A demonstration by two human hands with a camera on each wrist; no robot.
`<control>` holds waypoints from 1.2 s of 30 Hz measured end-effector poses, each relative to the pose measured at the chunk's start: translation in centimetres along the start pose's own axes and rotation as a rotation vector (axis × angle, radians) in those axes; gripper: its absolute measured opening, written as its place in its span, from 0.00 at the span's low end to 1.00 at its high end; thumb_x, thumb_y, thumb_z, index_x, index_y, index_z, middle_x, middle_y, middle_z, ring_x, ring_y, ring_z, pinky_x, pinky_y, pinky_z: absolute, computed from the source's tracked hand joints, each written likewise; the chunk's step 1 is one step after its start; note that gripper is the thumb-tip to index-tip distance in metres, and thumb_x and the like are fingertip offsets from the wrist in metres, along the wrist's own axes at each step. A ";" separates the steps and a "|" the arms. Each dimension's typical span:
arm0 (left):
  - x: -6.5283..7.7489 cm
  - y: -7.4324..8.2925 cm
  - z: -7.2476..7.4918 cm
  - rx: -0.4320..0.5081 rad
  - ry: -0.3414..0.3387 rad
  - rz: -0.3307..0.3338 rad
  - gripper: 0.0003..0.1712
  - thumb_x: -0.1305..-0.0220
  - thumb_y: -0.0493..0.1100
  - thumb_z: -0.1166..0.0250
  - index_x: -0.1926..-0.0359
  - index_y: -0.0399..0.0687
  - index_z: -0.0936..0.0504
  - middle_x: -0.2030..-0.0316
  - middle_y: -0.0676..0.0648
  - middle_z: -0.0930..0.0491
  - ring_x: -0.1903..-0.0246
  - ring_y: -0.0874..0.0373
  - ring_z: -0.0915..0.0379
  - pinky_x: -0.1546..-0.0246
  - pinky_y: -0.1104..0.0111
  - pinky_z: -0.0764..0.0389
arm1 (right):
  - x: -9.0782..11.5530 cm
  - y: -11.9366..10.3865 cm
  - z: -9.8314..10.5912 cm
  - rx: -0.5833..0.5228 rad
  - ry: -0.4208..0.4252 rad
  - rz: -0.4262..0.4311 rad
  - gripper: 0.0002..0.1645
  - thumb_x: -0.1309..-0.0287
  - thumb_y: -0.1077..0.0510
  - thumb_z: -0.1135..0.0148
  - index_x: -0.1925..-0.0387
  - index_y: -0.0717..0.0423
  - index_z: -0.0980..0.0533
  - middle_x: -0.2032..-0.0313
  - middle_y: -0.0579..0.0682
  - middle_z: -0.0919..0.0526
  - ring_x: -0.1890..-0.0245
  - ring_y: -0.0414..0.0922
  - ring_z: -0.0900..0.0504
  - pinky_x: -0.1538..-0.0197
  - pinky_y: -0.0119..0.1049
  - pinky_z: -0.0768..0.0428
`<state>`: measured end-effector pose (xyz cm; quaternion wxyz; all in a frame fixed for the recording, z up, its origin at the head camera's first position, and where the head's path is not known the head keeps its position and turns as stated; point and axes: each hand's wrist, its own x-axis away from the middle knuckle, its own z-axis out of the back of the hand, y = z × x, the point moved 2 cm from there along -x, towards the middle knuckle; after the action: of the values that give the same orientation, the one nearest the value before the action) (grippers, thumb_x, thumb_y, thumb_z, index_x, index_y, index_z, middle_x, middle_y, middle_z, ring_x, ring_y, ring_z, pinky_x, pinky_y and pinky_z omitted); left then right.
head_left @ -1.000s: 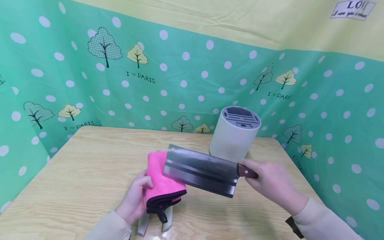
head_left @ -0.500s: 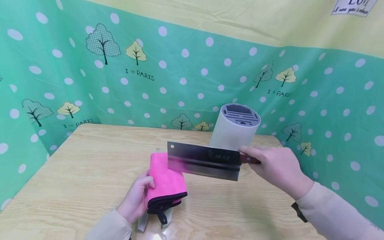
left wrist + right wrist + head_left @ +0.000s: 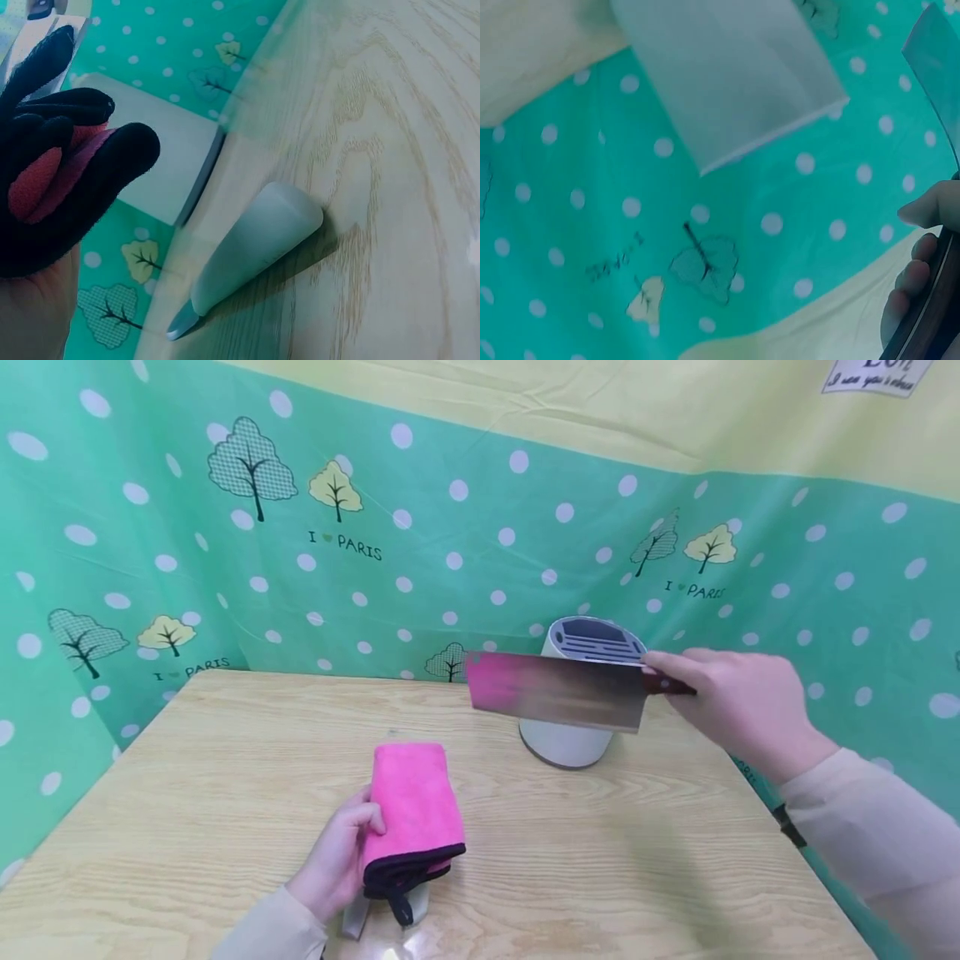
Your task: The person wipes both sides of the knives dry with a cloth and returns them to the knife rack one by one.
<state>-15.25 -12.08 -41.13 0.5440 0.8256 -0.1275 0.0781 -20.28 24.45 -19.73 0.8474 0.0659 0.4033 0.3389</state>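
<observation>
My right hand (image 3: 738,706) grips the dark brown handle of a cleaver (image 3: 558,693). Its broad blade points left, raised in front of the grey-white knife block (image 3: 562,747), with a pink reflection near the tip. In the right wrist view, fingers (image 3: 911,277) wrap the cleaver handle (image 3: 930,315). My left hand (image 3: 337,852) holds a folded pink towel (image 3: 416,797) with black edging and a hanging loop, above the table. The left wrist view shows the towel's black folds (image 3: 90,202) from below.
Two pale handles lie on the wooden table (image 3: 247,793), partly hidden beneath the towel; one pale handle (image 3: 255,240) with a bit of metal shows in the left wrist view. The block's slotted top (image 3: 592,639) faces up. A green dotted curtain (image 3: 450,502) hangs behind.
The cleaver has left the towel, moving up and right to overlap the knife block in view. The left hand and towel stay nearly in place.
</observation>
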 end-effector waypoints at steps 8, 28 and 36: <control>0.2 0.2 0.2 0.007 -0.005 0.004 0.48 0.53 0.31 0.58 0.25 0.44 0.50 0.46 0.44 0.31 0.54 0.55 0.28 0.51 0.68 0.24 | -1.4 2.6 1.7 0.067 0.010 -0.009 0.20 0.57 0.66 0.29 0.62 0.40 0.16 0.81 0.46 0.18 0.91 0.41 0.34 0.86 0.32 0.49; 0.6 0.2 0.9 -0.008 -0.022 0.010 0.51 0.51 0.31 0.58 0.22 0.44 0.59 0.31 0.40 0.43 0.42 0.52 0.36 0.44 0.68 0.30 | -5.7 8.9 5.4 0.320 -0.182 -0.054 0.18 0.51 0.67 0.36 0.61 0.44 0.16 0.86 0.50 0.21 0.92 0.40 0.39 0.84 0.38 0.40; 0.6 -0.1 1.1 -0.006 -0.016 0.010 0.52 0.52 0.31 0.58 0.22 0.43 0.59 0.31 0.39 0.43 0.42 0.52 0.35 0.45 0.68 0.29 | -6.9 10.2 5.5 0.508 -0.436 -0.006 0.24 0.48 0.71 0.42 0.55 0.41 0.20 0.89 0.42 0.33 0.85 0.40 0.37 0.76 0.36 0.36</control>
<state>-14.67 -13.14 -41.55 0.5452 0.8238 -0.1365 0.0737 -24.68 28.77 -7.79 0.8712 0.3450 0.2842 0.2032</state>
